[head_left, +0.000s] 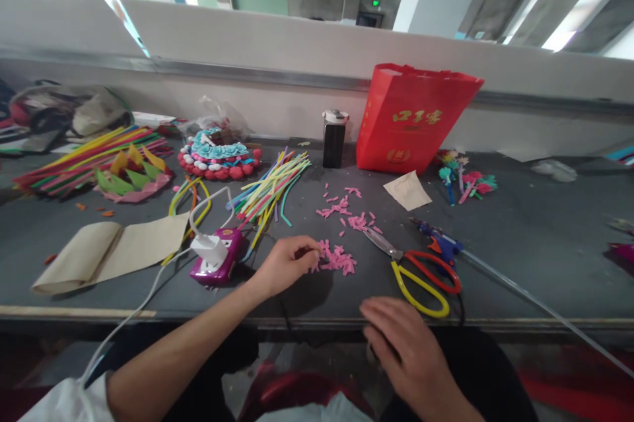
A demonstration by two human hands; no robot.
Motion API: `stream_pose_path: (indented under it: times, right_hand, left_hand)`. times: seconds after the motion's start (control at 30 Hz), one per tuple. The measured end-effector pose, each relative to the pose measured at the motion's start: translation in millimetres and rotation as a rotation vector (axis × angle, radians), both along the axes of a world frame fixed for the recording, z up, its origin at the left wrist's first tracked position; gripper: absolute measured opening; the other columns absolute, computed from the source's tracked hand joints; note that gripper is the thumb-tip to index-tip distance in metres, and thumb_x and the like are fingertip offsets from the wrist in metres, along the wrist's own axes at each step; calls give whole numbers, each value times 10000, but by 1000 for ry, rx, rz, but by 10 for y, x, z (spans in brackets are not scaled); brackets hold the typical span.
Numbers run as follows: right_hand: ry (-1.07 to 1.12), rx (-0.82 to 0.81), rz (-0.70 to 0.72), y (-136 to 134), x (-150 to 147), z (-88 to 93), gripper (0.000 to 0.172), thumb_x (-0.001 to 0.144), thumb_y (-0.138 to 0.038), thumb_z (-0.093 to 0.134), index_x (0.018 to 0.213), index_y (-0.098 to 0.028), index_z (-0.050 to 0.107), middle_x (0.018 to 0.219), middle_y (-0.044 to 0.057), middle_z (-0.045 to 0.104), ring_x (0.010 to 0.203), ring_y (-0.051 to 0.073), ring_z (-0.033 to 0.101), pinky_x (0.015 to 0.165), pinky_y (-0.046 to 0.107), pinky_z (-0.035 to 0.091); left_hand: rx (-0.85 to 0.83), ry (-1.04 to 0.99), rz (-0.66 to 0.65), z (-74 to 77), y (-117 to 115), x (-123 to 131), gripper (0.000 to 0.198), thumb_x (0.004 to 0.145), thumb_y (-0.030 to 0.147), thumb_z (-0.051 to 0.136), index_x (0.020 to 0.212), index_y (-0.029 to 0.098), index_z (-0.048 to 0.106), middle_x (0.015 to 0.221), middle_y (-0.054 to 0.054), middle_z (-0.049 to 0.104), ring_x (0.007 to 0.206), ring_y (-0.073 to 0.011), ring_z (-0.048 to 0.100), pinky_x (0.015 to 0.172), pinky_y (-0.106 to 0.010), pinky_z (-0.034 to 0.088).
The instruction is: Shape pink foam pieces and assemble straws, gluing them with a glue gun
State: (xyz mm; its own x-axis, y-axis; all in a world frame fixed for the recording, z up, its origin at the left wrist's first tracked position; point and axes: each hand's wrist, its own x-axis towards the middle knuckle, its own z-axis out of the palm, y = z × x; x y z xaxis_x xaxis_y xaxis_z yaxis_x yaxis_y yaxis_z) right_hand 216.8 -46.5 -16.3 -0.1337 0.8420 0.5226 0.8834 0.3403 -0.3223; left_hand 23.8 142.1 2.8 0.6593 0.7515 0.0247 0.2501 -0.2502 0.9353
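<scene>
My left hand (286,265) rests on the dark table (520,244), its fingers pinched together at the left edge of a small heap of pink cut pieces (337,258). What the fingertips hold is too small to make out. My right hand (403,343) hovers below the table's front edge with its fingers stretched out and slightly blurred, holding nothing. Scissors with yellow and red handles (419,273) lie just right of the heap. More pink pieces (347,211) are scattered farther back.
A purple power strip with a white plug (218,255) lies left of my left hand. Coloured foam sticks (270,191), a blue glue gun (438,244), a black bottle (334,138), a red bag (413,115), brown paper (111,250) and flower pieces (218,154) cover the table.
</scene>
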Motion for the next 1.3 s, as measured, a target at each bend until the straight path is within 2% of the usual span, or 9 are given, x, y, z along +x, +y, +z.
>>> stream_pose_path:
  times: [0.1, 0.23, 0.37, 0.47, 0.57, 0.7, 0.9, 1.03, 1.3]
  right_hand:
    - [51, 3, -83, 421, 85, 128, 203, 928, -188, 507, 1085, -183, 636, 1046, 83, 694, 1008, 220, 616, 933, 411, 472]
    - [24, -126, -127, 1006, 98, 176, 181, 906, -202, 543, 1035, -182, 668, 1006, 68, 695, 979, 220, 611, 912, 379, 462]
    - [-75, -273, -117, 1272, 32, 121, 144, 886, -218, 576, 944, -187, 703, 910, 66, 684, 921, 213, 606, 835, 329, 457]
    - [-61, -294, -110, 1285, 13, 72, 131, 871, -173, 573, 821, -189, 693, 832, 48, 664, 856, 194, 600, 792, 305, 443]
    - [87, -275, -93, 1236, 34, 56, 121, 845, -131, 582, 780, -193, 662, 805, 25, 651, 837, 179, 598, 784, 291, 446]
    - [304, -265, -26, 1159, 46, 95, 113, 842, -132, 573, 832, -204, 660, 830, 15, 658, 821, 170, 611, 750, 279, 473]
    - [429, -262, 35, 1070, -64, 120, 125, 871, -164, 556, 907, -220, 663, 847, 8, 673, 769, 147, 630, 689, 240, 490]
    - [417, -227, 60, 1045, -143, 76, 197, 861, -136, 543, 1022, -218, 621, 870, 11, 671, 782, 147, 630, 710, 242, 503]
    - [325, -190, 140, 989, -222, 80, 203, 866, -111, 498, 1010, -213, 601, 871, 14, 662, 792, 145, 615, 747, 254, 499]
  left_hand:
    - [32, -34, 63, -59, 65, 4, 193, 822, 295, 555, 847, 132, 654, 657, 7, 593, 551, -91, 496, 528, -191, 401]
    - [59, -21, 91, -84, 117, -7, 195, 830, 300, 556, 845, 136, 660, 659, 6, 608, 551, -99, 507, 540, -199, 410]
    - [177, 43, 78, -35, 64, -10, 174, 851, 258, 540, 845, 163, 685, 729, -4, 669, 637, -121, 568, 629, -211, 436]
    - [262, 58, 49, -3, 11, 3, 171, 860, 231, 531, 854, 182, 695, 797, -9, 697, 723, -136, 604, 709, -222, 444]
    - [285, 52, 18, 9, -26, 24, 162, 851, 191, 531, 882, 184, 690, 834, -16, 704, 766, -142, 619, 741, -227, 445]
    - [272, 41, 10, 4, -68, 52, 175, 847, 176, 521, 918, 195, 681, 880, -23, 702, 812, -151, 624, 757, -234, 451]
    - [262, 54, -18, -28, -137, 84, 180, 855, 184, 517, 950, 199, 670, 893, -22, 694, 827, -153, 617, 775, -242, 447]
    - [290, 79, -33, -30, -162, 89, 152, 862, 187, 522, 900, 194, 669, 841, -15, 681, 780, -142, 603, 746, -235, 429]
    - [285, 122, -21, -32, -202, 68, 134, 795, 167, 526, 698, 169, 619, 638, 15, 579, 614, -110, 508, 612, -209, 379]
